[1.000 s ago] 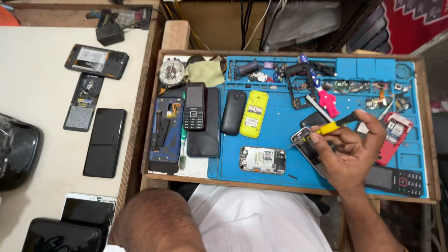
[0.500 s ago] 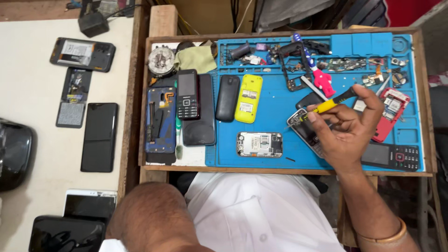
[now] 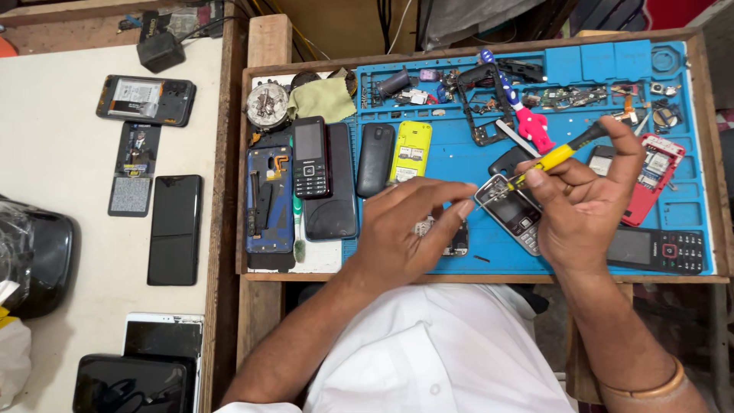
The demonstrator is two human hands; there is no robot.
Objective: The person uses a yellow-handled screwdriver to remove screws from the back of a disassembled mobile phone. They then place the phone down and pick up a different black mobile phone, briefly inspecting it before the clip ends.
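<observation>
Right hand: closed on yellow screwdriver, tip at top of keypad phone on blue mat; left hand: fingers loosely spread, empty, over small opened phone; advice: keep the driver upright, press lightly, steady the phone.

A yellow-handled screwdriver with a black cap is slanting down to the left, its tip touching the top edge of a small keypad phone. The phone is lying tilted on the blue mat. A second opened phone is lying just beside it, partly hidden.
</observation>
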